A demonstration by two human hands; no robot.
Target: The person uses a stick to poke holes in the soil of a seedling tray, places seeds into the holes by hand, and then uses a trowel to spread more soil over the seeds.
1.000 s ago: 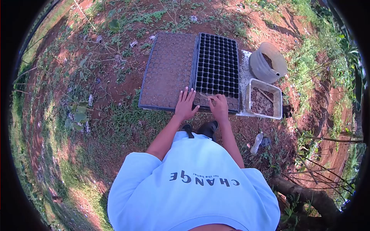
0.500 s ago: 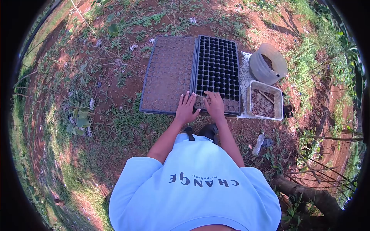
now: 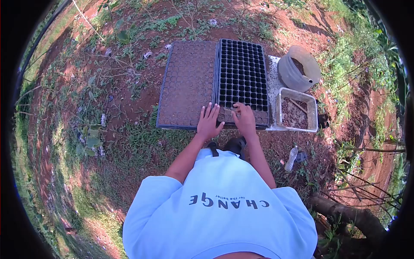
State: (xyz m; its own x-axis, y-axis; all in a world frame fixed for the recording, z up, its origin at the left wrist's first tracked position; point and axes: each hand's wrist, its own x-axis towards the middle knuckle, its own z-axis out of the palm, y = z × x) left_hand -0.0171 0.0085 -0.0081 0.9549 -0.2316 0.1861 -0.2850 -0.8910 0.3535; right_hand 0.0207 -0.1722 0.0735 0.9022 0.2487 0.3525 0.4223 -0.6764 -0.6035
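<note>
A black seedling tray (image 3: 243, 73) with many cells stands beside a soil-filled seedling tray (image 3: 185, 86). Most of the black tray's cells look hollow, while soil shows in its nearest rows. My left hand (image 3: 208, 122) lies flat with fingers extended over the near part of the seam between the two trays. Over those nearest soil-filled rows, my right hand (image 3: 245, 120) has its fingers bent together in a pinch. Whatever its fingertips hold, if anything, is too small to make out.
Right of the trays, a pale surface (image 3: 273, 77) carries a cut plastic container (image 3: 286, 71) with dark contents and a rectangular tub (image 3: 280, 123) holding reddish grains and a stick (image 3: 298, 106). A plastic bottle (image 3: 291, 159) lies on the ground; a thick branch (image 3: 345, 216) is at lower right.
My right hand has shifted slightly to the right along the near rows, its fingers still pinched. The left hand rests in nearly the same spot.
</note>
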